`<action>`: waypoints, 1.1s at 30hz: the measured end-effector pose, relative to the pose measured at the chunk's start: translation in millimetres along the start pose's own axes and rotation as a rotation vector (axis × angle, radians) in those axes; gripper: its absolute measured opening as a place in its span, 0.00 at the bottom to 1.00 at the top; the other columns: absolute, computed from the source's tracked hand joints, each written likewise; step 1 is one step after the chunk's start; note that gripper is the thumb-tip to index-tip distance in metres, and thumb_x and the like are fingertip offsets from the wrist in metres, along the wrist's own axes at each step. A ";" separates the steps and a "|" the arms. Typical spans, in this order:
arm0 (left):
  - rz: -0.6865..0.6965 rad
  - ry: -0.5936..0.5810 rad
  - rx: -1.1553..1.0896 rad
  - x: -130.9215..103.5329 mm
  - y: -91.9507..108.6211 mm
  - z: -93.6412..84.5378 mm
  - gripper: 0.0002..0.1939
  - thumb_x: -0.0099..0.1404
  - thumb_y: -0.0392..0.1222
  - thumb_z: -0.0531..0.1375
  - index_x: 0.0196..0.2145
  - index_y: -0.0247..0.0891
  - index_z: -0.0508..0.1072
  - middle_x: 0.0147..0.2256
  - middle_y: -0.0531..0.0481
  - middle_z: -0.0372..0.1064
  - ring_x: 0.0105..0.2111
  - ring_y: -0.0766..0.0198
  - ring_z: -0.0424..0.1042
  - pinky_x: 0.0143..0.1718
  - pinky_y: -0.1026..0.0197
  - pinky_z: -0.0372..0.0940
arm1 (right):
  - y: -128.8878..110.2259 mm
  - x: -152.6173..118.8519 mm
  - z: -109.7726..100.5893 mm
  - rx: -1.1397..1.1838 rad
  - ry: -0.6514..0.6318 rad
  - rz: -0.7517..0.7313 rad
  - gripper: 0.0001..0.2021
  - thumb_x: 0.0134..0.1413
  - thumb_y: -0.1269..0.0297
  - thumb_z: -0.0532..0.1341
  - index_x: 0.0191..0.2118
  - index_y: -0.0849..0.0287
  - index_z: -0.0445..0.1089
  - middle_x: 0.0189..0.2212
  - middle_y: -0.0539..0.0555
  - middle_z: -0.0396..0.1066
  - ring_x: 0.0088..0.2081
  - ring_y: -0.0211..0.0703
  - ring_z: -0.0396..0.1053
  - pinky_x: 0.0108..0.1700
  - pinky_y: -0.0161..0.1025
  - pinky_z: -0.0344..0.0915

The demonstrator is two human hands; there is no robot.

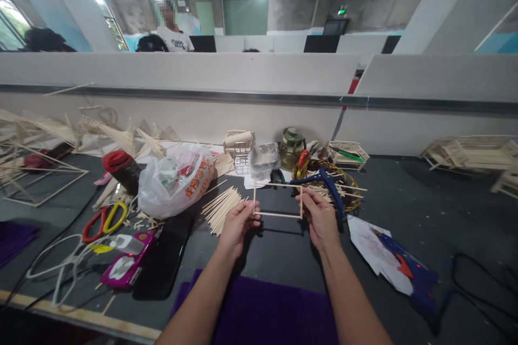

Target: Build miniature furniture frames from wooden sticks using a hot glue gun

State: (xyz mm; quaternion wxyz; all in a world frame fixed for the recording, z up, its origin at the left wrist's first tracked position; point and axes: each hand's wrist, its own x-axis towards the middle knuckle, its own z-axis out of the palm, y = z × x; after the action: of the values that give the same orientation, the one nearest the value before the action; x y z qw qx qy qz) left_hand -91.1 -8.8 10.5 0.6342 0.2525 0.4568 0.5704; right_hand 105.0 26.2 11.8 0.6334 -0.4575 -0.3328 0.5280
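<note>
A rectangular frame of thin wooden sticks (278, 215) is held up over the dark table between both hands. My left hand (238, 225) pinches its left side, and my right hand (320, 214) grips the right side near the corner. Beside my left hand a pile of loose wooden sticks (222, 210) lies fanned out. Just beyond my right hand is a wicker basket (355, 206) with more sticks, and a blue-handled tool (332, 188) rests across it. To the right, a blue glue gun (421, 275) lies partly on a white sheet (366, 237).
At left are a plastic bag (174, 183), scissors (115, 218), a black phone (165, 259), a pink device (127, 267) with white cable, and a dark red-lidded bottle (121, 170). A green-lidded jar (292, 148) and stick models (477, 153) stand behind. A person (176, 35) stands beyond the partition.
</note>
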 end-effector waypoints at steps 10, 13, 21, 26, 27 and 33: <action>0.003 0.034 0.024 -0.3 1.0 1.0 0.18 0.49 0.46 0.70 0.35 0.32 0.78 0.28 0.48 0.72 0.26 0.69 0.71 0.30 0.66 0.68 | 0.7 0.4 -2.8 -0.019 -0.049 -0.001 0.20 0.43 0.56 0.69 0.44 0.57 0.74 0.29 0.50 0.74 0.23 0.32 0.63 0.24 0.30 0.57; -0.010 0.038 0.029 -0.1 2.3 0.6 0.16 0.49 0.46 0.69 0.34 0.32 0.78 0.27 0.49 0.71 0.25 0.69 0.70 0.28 0.66 0.68 | 1.8 2.4 -4.6 -0.021 -0.061 0.010 0.18 0.43 0.55 0.69 0.41 0.57 0.73 0.28 0.50 0.73 0.24 0.32 0.63 0.24 0.29 0.58; 0.052 0.092 0.191 6.2 5.5 -6.2 0.18 0.46 0.43 0.68 0.35 0.33 0.76 0.24 0.49 0.72 0.21 0.71 0.67 0.21 0.70 0.58 | 10.3 7.1 -10.1 -0.193 -0.089 0.103 0.18 0.41 0.51 0.68 0.34 0.61 0.72 0.23 0.51 0.72 0.19 0.31 0.60 0.17 0.28 0.54; 0.072 0.063 0.334 11.0 2.4 -7.9 0.15 0.45 0.43 0.67 0.31 0.33 0.74 0.19 0.53 0.68 0.17 0.71 0.62 0.19 0.69 0.55 | 18.0 10.6 -19.8 -0.453 -0.094 0.098 0.17 0.45 0.53 0.62 0.36 0.61 0.72 0.22 0.51 0.71 0.19 0.35 0.62 0.18 0.31 0.55; 0.069 0.065 0.359 12.0 1.1 -8.3 0.15 0.45 0.43 0.67 0.31 0.33 0.74 0.19 0.53 0.68 0.17 0.71 0.63 0.19 0.69 0.55 | 18.9 11.7 -22.2 -0.525 -0.094 0.065 0.16 0.46 0.54 0.61 0.35 0.61 0.73 0.23 0.51 0.72 0.20 0.36 0.63 0.20 0.32 0.56; 0.108 0.018 0.587 18.1 -9.4 -16.4 0.10 0.48 0.42 0.65 0.29 0.35 0.75 0.20 0.52 0.69 0.20 0.68 0.65 0.21 0.68 0.56 | 15.2 12.0 -25.9 -0.975 -0.087 -0.146 0.11 0.51 0.61 0.56 0.31 0.56 0.75 0.27 0.53 0.75 0.31 0.45 0.71 0.33 0.37 0.61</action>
State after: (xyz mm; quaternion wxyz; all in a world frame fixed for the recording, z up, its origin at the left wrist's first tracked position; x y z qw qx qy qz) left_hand -101.9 3.1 -10.2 0.4987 0.4439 0.5939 0.4489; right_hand 125.5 32.4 -12.4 0.3668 -0.6535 -0.5984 0.2836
